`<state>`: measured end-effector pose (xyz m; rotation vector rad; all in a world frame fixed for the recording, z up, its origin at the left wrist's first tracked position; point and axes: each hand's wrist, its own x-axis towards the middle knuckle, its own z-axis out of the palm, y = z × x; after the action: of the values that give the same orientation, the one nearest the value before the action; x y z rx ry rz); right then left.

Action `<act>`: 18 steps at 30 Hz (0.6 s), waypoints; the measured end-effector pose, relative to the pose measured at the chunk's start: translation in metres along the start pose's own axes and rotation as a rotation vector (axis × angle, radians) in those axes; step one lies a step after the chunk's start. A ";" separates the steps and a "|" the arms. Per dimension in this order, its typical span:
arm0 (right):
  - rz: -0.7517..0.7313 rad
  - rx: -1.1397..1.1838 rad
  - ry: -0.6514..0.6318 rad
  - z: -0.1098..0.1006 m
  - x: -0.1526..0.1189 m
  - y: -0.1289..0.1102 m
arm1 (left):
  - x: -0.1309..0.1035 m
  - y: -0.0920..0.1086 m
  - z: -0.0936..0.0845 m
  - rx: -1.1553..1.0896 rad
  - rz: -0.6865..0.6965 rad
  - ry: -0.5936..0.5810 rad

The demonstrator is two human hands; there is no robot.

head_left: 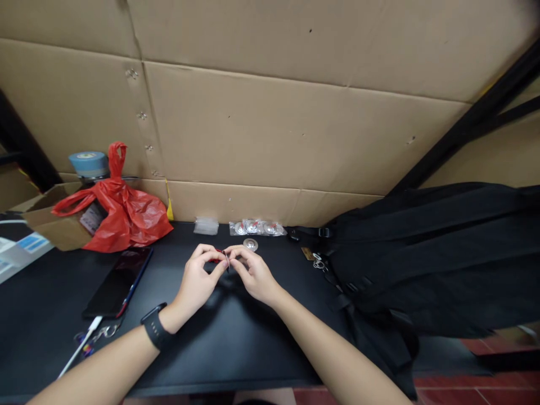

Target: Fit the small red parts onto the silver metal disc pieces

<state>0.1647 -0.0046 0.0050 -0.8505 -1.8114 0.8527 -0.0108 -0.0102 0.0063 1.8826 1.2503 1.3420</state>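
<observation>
Over the black table top, my left hand (199, 277) and my right hand (258, 277) meet fingertip to fingertip. Both pinch a small thin piece with a shiny edge (228, 260); its kind is too small to tell. Something red and dark (217, 256) shows behind the left fingers, partly hidden by them. Just beyond the right fingers lies a round silvery disc (250, 244). Farther back, against the cardboard, are clear plastic packets of similar discs (257, 227) and a stack of clear plastic sleeves (206, 226).
At left stand a red plastic bag (130, 216), a cardboard box (59, 225) and a blue-lidded container (88, 164). A phone (119, 284) with a white cable (80, 347) lies nearer. A black backpack (442, 253) fills the right side, with a keyring (319, 263) beside it.
</observation>
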 end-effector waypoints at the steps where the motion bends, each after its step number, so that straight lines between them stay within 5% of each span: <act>1: -0.033 -0.058 0.003 0.000 0.000 -0.002 | 0.000 0.001 0.000 0.007 0.007 -0.005; 9: -0.070 -0.170 0.028 -0.003 -0.001 -0.010 | -0.003 0.017 0.000 -0.033 0.167 -0.073; 18: 0.011 0.029 -0.092 -0.005 0.000 -0.006 | 0.006 0.023 -0.012 0.138 0.334 -0.095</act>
<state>0.1678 -0.0073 0.0118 -0.8152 -1.8715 0.9363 -0.0125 -0.0163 0.0322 2.3028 1.0358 1.3371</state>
